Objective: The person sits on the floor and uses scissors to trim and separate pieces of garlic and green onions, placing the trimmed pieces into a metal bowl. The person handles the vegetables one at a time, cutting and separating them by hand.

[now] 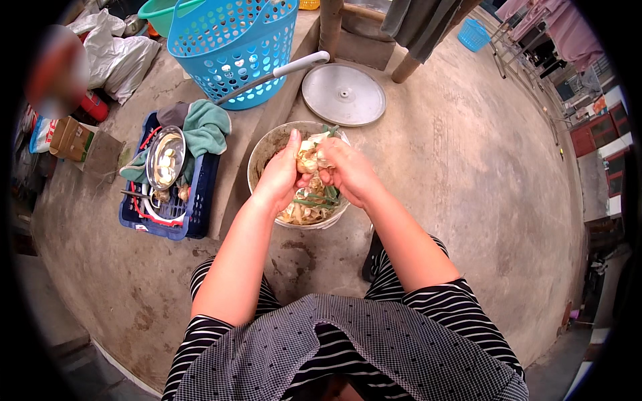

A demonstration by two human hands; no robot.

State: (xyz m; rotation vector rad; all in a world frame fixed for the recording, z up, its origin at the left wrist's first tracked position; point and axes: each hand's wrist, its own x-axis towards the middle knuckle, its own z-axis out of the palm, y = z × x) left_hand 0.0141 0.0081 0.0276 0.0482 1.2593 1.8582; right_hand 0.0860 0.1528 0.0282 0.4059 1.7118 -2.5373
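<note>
Over a round bucket [257,150], my left hand [281,175] grips a partly peeled garlic bulb [307,158] with loose papery skin. My right hand [351,173] pinches the skin at the bulb's right side. Garlic skins and green leaf scraps [313,203] lie in the bucket below. To the left, a steel bowl [165,157] holds several pale peeled cloves. It rests tilted on a blue plastic crate [200,200], beside a green cloth [205,128]. More garlic bulbs [183,192] lie in the crate under the bowl.
A round metal lid [344,94] lies on the concrete beyond the bucket. A tall blue perforated basket [235,60] stands at the upper left, with a grey-handled tool [301,65] across its front. White sacks [120,60] and a cardboard box [71,139] are farther left. Wooden posts [331,30] rise behind the lid.
</note>
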